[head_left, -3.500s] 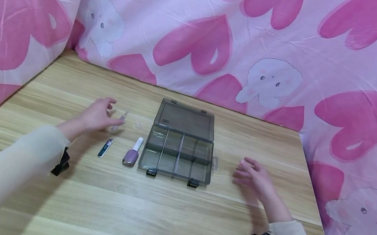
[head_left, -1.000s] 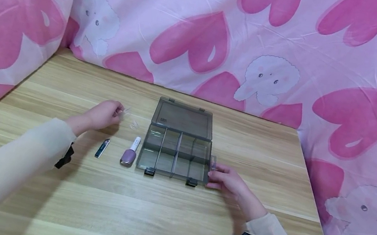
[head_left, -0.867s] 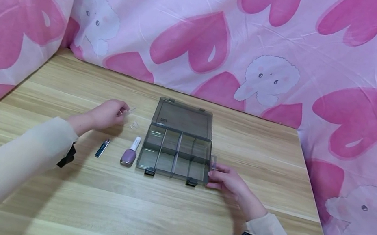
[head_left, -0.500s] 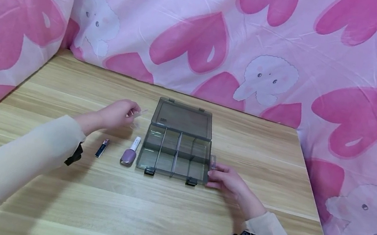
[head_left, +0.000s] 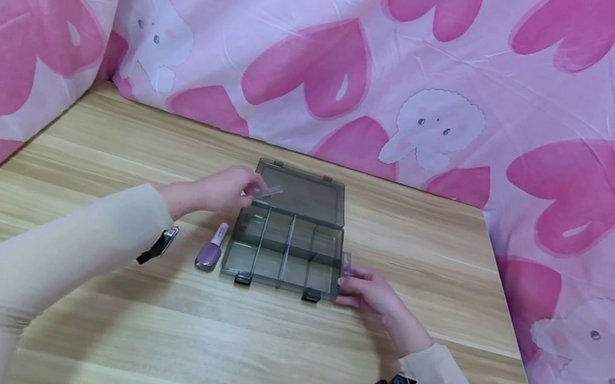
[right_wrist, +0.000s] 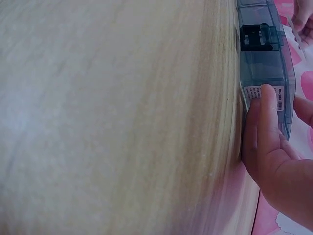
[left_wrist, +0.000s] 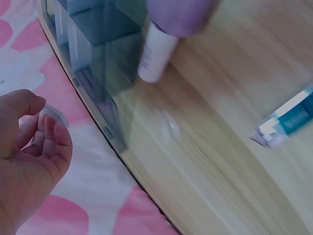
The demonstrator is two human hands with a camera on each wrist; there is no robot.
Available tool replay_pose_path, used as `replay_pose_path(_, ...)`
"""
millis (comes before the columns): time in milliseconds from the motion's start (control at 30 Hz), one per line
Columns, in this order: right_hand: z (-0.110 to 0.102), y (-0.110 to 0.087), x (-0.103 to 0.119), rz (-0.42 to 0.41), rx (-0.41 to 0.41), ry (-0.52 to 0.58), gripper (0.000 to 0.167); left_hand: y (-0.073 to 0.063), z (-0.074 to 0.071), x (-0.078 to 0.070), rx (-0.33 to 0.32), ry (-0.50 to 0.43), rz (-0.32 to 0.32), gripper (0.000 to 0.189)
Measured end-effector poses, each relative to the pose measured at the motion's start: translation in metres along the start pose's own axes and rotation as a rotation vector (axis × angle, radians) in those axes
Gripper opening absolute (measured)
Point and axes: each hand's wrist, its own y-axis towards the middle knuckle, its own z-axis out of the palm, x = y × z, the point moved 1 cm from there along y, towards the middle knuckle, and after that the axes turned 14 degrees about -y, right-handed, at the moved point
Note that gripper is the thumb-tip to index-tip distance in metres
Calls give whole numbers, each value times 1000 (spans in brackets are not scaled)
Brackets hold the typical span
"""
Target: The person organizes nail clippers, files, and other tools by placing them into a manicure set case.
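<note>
My left hand (head_left: 229, 190) pinches a small clear plastic piece, slim with a narrow end (head_left: 274, 192), over the raised lid of a smoky see-through compartment box (head_left: 268, 280). In the left wrist view its fingers (left_wrist: 62, 149) curl, and the piece pokes out between thumb and forefinger. My right hand (head_left: 372, 293) touches the box's right side; in the right wrist view a straight finger (right_wrist: 268, 112) lies against the wall beside a white label (right_wrist: 279, 98). The box's divided compartments hold nothing visible.
A purple nail polish bottle (head_left: 209, 255) with a white cap lies left of the box. A small teal-labelled pack (left_wrist: 293, 115) lies farther left, partly behind my left wrist in the head view. Thin clear slivers (left_wrist: 169, 126) lie on the wooden table (head_left: 233, 355).
My left hand has taken the clear piece from the table and carried it right to the lid. Earlier my right hand moved in to the box's side, where it has stayed.
</note>
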Motion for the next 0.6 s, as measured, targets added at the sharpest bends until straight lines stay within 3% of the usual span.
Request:
replay_pose_path(267,0,0,0,1,3,-8,58,16,14,-20,49,35,98,28)
replay_pose_path(600,0,0,-1,-29,6,8,57,39,39,-37,153,41,82,29)
